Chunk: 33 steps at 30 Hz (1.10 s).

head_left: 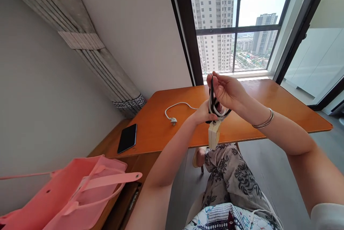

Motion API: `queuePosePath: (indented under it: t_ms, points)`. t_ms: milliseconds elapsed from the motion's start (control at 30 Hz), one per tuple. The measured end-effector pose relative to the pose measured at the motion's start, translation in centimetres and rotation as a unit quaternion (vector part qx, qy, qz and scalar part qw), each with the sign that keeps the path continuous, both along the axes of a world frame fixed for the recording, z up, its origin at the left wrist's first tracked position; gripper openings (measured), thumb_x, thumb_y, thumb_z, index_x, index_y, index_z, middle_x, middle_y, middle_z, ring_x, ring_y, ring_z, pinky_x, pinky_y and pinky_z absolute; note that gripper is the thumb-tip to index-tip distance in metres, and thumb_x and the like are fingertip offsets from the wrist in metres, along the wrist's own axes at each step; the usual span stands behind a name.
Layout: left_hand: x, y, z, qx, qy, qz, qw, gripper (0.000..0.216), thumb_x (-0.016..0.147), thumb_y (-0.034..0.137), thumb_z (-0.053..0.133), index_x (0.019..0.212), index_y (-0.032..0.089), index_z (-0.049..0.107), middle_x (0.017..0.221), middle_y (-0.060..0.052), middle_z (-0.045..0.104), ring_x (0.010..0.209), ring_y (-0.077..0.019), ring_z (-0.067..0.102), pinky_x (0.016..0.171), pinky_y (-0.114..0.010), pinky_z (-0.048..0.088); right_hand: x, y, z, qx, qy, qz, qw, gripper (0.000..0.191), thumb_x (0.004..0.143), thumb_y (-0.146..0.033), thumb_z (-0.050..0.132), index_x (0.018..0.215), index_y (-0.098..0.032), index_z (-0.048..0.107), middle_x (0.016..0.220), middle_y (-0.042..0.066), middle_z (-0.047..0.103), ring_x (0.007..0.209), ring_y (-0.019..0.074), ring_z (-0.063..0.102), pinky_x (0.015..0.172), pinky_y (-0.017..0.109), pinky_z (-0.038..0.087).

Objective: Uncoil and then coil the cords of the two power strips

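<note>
My left hand [203,114] is closed around a bundle of looped white and black cable [214,106] above the front part of the table. From the bundle hangs a cream-coloured block [214,135], its kind unclear, just past the table's front edge. My right hand [228,92] is just above the left, with thumb and fingers pinched at the top of a black strand [212,88] that rises from the loops. A white cord runs leftward from behind my left hand to a white plug [173,120] lying on the table.
A black tablet or phone [127,138] lies at the left end of the orange-brown wooden table [150,115]. A pink bag [80,190] with straps stands at the lower left. Beyond the table are a window [236,31] and a gathered grey curtain [107,65].
</note>
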State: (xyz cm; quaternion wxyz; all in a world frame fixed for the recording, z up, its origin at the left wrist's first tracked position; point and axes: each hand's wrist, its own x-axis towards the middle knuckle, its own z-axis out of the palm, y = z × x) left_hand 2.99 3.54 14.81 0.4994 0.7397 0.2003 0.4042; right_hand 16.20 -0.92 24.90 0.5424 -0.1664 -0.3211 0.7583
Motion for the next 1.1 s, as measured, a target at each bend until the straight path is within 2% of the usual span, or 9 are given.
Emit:
queuePosePath:
  t_ms: [133, 267, 500, 633, 700, 800, 900, 1000, 1100]
  points:
    - [0.9, -0.8, 0.6, -0.032, 0.004, 0.013, 0.999, 0.059, 0.060, 0.071, 0.077, 0.076, 0.017, 0.061, 0.064, 0.001, 0.056, 0.060, -0.0116, 0.051, 0.058, -0.025, 0.043, 0.6, 1.1, -0.1, 0.083, -0.057, -0.054, 0.993, 0.016, 0.096, -0.012, 0.050, 0.111, -0.018, 0.051, 0.105, 0.006, 0.066, 0.095, 0.0125, 0.072, 0.069, 0.021, 0.065]
    - [1.1, -1.3, 1.1, -0.102, 0.022, 0.058, 0.993, 0.038, 0.070, 0.053, 0.068, 0.066, 0.016, 0.058, 0.058, 0.001, 0.053, 0.054, -0.0108, 0.049, 0.054, -0.025, 0.040, 2.6, 2.3, -0.7, 0.152, -0.238, -0.095, 0.955, 0.025, 0.084, -0.015, 0.071, 0.106, -0.015, 0.059, 0.095, 0.007, 0.069, 0.087, 0.0158, 0.072, 0.068, 0.026, 0.063]
    - [0.6, -2.2, 2.8, -0.073, 0.076, -0.034, 0.994, 0.020, 0.064, 0.033, 0.067, 0.062, 0.017, 0.057, 0.057, 0.003, 0.053, 0.053, -0.0093, 0.046, 0.054, -0.024, 0.037, 5.3, 5.0, -2.3, 0.315, -0.465, -0.237, 0.793, 0.022, 0.078, -0.032, 0.079, 0.075, -0.016, 0.064, 0.069, 0.000, 0.062, 0.066, 0.0109, 0.056, 0.062, 0.026, 0.048]
    - [0.5, -1.8, 2.5, -0.105, 0.062, -0.036, 0.992, 0.021, 0.066, 0.034, 0.065, 0.059, 0.016, 0.057, 0.056, 0.001, 0.053, 0.053, -0.0101, 0.047, 0.053, -0.025, 0.036, 6.1, 5.4, -4.0, 0.374, -0.468, -0.272, 0.753, 0.025, 0.078, -0.033, 0.077, 0.095, -0.019, 0.066, 0.079, -0.002, 0.059, 0.066, 0.0099, 0.052, 0.062, 0.026, 0.046]
    - [0.4, -1.2, 2.1, -0.123, 0.046, -0.007, 0.991, 0.021, 0.065, 0.035, 0.064, 0.058, 0.016, 0.057, 0.055, 0.000, 0.053, 0.054, -0.0104, 0.047, 0.053, -0.025, 0.036, 6.5, 4.6, -4.8, 0.407, -0.447, -0.345, 0.718, 0.032, 0.079, -0.033, 0.076, 0.106, -0.023, 0.062, 0.081, -0.002, 0.057, 0.065, 0.0101, 0.051, 0.059, 0.025, 0.046]
    - [0.1, -0.5, 1.7, -0.160, 0.034, 0.034, 0.986, 0.020, 0.061, 0.034, 0.064, 0.058, 0.016, 0.058, 0.054, -0.001, 0.053, 0.053, -0.0108, 0.047, 0.053, -0.025, 0.037, 6.8, 1.9, -6.1, 0.480, -0.415, -0.442, 0.634, 0.016, 0.086, -0.031, 0.066, 0.099, -0.024, 0.061, 0.077, -0.001, 0.056, 0.063, 0.0119, 0.051, 0.060, 0.027, 0.048]
    - [-0.1, -0.4, 1.7, -0.156, 0.031, 0.055, 0.986, 0.020, 0.060, 0.035, 0.063, 0.060, 0.016, 0.058, 0.055, 0.000, 0.054, 0.053, -0.0113, 0.047, 0.054, -0.026, 0.038, 6.4, -1.4, -7.6, 0.571, -0.448, -0.386, 0.569, 0.003, 0.087, -0.024, 0.060, 0.088, -0.023, 0.063, 0.072, 0.001, 0.062, 0.060, 0.0130, 0.055, 0.059, 0.027, 0.048]
    - [0.1, -0.7, 1.9, -0.113, 0.029, 0.078, 0.990, 0.022, 0.062, 0.038, 0.062, 0.063, 0.017, 0.059, 0.058, 0.000, 0.055, 0.057, -0.0121, 0.050, 0.058, -0.026, 0.041, 5.7, -3.2, -8.8, 0.520, -0.536, -0.317, 0.586, 0.017, 0.087, -0.019, 0.054, 0.096, -0.021, 0.068, 0.081, 0.006, 0.071, 0.068, 0.0162, 0.064, 0.062, 0.029, 0.050]
    - [0.5, -1.1, 1.9, -0.053, 0.033, 0.101, 0.993, 0.022, 0.065, 0.039, 0.062, 0.063, 0.017, 0.058, 0.060, 0.001, 0.056, 0.060, -0.0124, 0.051, 0.060, -0.026, 0.042, 5.2, -2.9, -9.1, 0.365, -0.567, -0.274, 0.685, 0.024, 0.086, -0.021, 0.054, 0.103, -0.019, 0.070, 0.091, 0.008, 0.074, 0.068, 0.0176, 0.067, 0.059, 0.029, 0.051]
